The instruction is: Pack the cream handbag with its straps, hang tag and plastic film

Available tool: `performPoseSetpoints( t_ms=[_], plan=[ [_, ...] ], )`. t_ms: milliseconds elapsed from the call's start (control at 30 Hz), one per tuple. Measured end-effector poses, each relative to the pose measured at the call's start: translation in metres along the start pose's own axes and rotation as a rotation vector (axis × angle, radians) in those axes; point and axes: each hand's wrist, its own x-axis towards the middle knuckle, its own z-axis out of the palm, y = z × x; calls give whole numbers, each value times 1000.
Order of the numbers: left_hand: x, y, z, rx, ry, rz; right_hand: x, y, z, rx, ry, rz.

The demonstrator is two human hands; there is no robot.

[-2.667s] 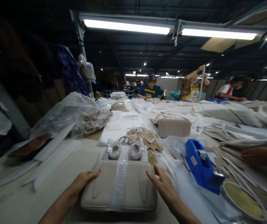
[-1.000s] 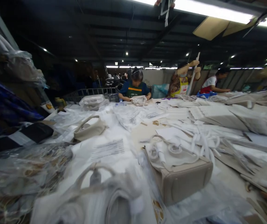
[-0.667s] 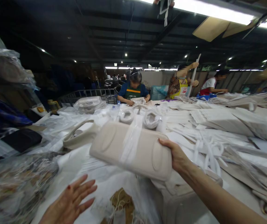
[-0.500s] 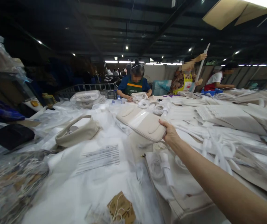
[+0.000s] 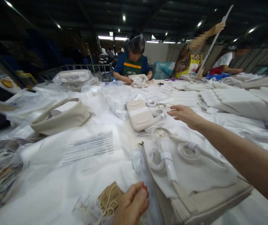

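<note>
My right hand (image 5: 185,116) reaches forward with fingers stretched out, holding nothing. Just left of its fingertips are a coiled white strap (image 5: 159,113) and a flat cream pouch (image 5: 140,115) lying on the pile. My left hand (image 5: 134,201), low in the view, has its fingers curled together and nothing shows in it. Brown hang tags (image 5: 110,195) with white strings lie right beside it. A cream bag (image 5: 201,175) with wrapped coiled straps (image 5: 156,158) lies between my hands. Left of centre rests a printed white plastic bag (image 5: 87,150).
A cream curved-top bag (image 5: 62,115) lies at left, and a heap of stringed tags (image 5: 2,175) at the lower left. Stacked pale fabric pieces (image 5: 239,100) spread at right. Across the table a co-worker in a green apron (image 5: 134,67) handles a cream item; other co-workers stand further right.
My right hand has let go of the cream pouch, which now lies on the pile. My left hand has come into view at the bottom. The view has tilted down.
</note>
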Motion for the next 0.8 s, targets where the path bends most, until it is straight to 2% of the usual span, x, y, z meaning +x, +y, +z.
performPoseSetpoints(
  t_ms=[67, 133, 233, 300, 367, 500, 533, 600, 700, 800],
  plan=[
    [18, 6, 26, -23, 58, -7, -31, 8, -49, -139, -3, 21],
    [31, 12, 46, -5, 109, -28, -60, 30, -92, -253, 11, 118],
    [35, 22, 66, 40, 92, -56, -91, 73, -130, -294, -29, 287],
    [31, 30, 78, 49, 79, -90, -99, 93, -139, -227, -160, 351],
    [28, 37, 88, 49, 102, -130, -98, 102, -140, -171, -242, 350],
    [35, 38, 97, 46, 152, -79, -91, 101, -143, -192, -99, 235],
    [39, 36, 97, 54, 165, -64, -91, 100, -143, -189, -99, 218],
    [46, 32, 94, 75, 191, -80, -93, 99, -144, -152, -189, 230],
    [54, 30, 90, 76, 198, -155, -96, 102, -141, -58, -400, 337],
    [56, 30, 89, 27, 212, -199, -89, 110, -134, 20, -487, 365]
  ],
)
